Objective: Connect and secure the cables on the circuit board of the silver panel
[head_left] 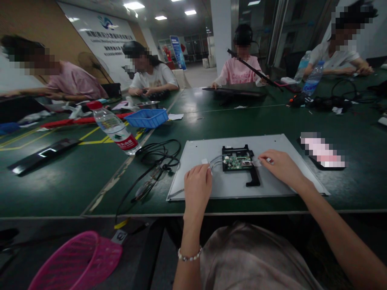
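Observation:
A flat grey panel (272, 185) lies in front of me, with a black plastic bracket (253, 177) on it. A green circuit board (237, 162) sits inside the bracket. Thin grey cables (216, 160) run from the board's left side to my left hand (198, 183), whose curled fingers close on them at the panel's left part. A small white tab (205, 161) shows by those fingertips. My right hand (281, 167) is just right of the bracket, thumb and finger pinched on a small translucent strip (256, 162) that looks like tape.
Left of the panel lie a coiled black cable (160, 155), glasses (146, 187) and a water bottle (116, 131). Beyond stands a blue basket (148, 119). A phone (323, 151) lies right. A pink basket (75, 262) is below the table edge. Several people sit around the table.

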Demonstrator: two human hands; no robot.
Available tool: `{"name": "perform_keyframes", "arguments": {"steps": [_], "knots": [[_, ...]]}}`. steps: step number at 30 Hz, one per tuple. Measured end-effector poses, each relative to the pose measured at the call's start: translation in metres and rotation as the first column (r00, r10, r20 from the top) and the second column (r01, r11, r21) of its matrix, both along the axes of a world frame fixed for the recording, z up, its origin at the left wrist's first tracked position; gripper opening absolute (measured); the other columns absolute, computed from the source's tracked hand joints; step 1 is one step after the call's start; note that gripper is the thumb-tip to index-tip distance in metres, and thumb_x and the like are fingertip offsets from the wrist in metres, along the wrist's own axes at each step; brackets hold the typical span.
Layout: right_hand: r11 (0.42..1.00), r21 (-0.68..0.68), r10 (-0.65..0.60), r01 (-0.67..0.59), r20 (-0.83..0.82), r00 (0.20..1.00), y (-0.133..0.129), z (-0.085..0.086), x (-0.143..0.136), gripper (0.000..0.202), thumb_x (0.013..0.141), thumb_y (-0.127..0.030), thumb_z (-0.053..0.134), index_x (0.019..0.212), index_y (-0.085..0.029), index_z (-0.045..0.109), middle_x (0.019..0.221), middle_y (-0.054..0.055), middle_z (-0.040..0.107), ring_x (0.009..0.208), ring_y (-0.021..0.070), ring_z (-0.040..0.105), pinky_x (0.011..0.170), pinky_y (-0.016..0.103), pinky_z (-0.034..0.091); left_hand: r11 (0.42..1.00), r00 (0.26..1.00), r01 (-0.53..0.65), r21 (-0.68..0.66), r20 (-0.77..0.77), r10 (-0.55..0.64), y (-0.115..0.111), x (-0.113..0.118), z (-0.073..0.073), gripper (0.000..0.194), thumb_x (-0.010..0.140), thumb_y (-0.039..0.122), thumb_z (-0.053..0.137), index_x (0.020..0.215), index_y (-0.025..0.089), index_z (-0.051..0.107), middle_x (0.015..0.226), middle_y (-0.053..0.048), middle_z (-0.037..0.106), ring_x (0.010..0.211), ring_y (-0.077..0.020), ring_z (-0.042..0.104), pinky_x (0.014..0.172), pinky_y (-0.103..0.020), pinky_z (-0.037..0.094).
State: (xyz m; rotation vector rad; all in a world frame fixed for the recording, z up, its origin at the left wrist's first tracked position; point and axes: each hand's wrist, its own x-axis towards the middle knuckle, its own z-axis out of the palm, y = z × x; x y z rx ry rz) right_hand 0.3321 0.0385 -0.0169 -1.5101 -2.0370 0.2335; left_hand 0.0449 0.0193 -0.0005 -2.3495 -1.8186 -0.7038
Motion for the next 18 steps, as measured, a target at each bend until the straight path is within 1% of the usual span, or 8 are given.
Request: {"name": "perform_keyframes", "arguments": {"steps": [3, 7, 12, 15, 18], "knots": [[1.000, -0.003, -0.001, 0.001, 0.000, 1.000, 0.000, 0.000, 0.000, 0.022, 0.088, -0.024, 0.047, 0.091, -0.021, 0.069, 0.095, 0.006, 0.071, 0.088, 0.0223, 0.065, 0.082, 0.037, 0.048, 0.998, 1.000, 0.026, -0.052, 0.002, -0.026, 0.006, -0.001, -0.008, 0.030, 0.093, 0.014, 0.037, 0.111, 0.017, 0.060, 0.111, -0.009, 0.069, 0.103, -0.0226, 0.063, 0.093, -0.037, 0.043], [1.000, 0.002, -0.004, 0.004, -0.002, 1.000, 0.000, -0.001, 0.001, 0.022, 0.088, -0.024, 0.047, 0.092, -0.021, 0.068, 0.096, 0.006, 0.071, 0.089, 0.0222, 0.064, 0.081, 0.037, 0.048, 0.994, 0.999, 0.030, -0.105, -0.029, -0.033, 0.008, -0.003, -0.013, 0.033, 0.090, 0.009, 0.038, 0.116, 0.016, 0.057, 0.120, -0.010, 0.065, 0.112, -0.0228, 0.060, 0.098, -0.039, 0.041], [1.000, 0.008, 0.001, -0.001, -0.003, 1.000, 0.000, -0.002, 0.001, 0.020, 0.088, -0.024, 0.048, 0.092, -0.021, 0.068, 0.097, 0.006, 0.070, 0.089, 0.0219, 0.064, 0.082, 0.036, 0.048, 0.985, 0.999, -0.016, -0.174, -0.036, 0.010, 0.007, -0.005, -0.008, 0.033, 0.089, 0.014, 0.042, 0.120, 0.019, 0.054, 0.122, -0.011, 0.064, 0.110, -0.0248, 0.062, 0.099, -0.043, 0.040], [1.000, 0.004, -0.007, 0.007, 0.001, 1.000, 0.000, -0.002, 0.001, 0.020, 0.089, -0.024, 0.048, 0.092, -0.021, 0.067, 0.097, 0.006, 0.070, 0.089, 0.0219, 0.064, 0.082, 0.036, 0.048, 0.978, 1.000, -0.031, -0.207, -0.006, 0.031, 0.008, -0.006, -0.005, 0.033, 0.088, 0.016, 0.045, 0.120, 0.021, 0.053, 0.125, -0.010, 0.063, 0.115, -0.0258, 0.059, 0.103, -0.048, 0.036], [1.000, 0.005, -0.009, 0.009, 0.005, 1.000, 0.001, -0.003, 0.001, 0.020, 0.089, -0.024, 0.048, 0.091, -0.021, 0.067, 0.096, 0.006, 0.071, 0.088, 0.0220, 0.064, 0.082, 0.037, 0.048, 0.975, 0.999, -0.028, -0.220, 0.030, 0.035, 0.010, -0.008, -0.006, 0.032, 0.086, 0.018, 0.048, 0.118, 0.023, 0.052, 0.127, -0.010, 0.062, 0.119, -0.0259, 0.056, 0.105, -0.052, 0.033]]}}
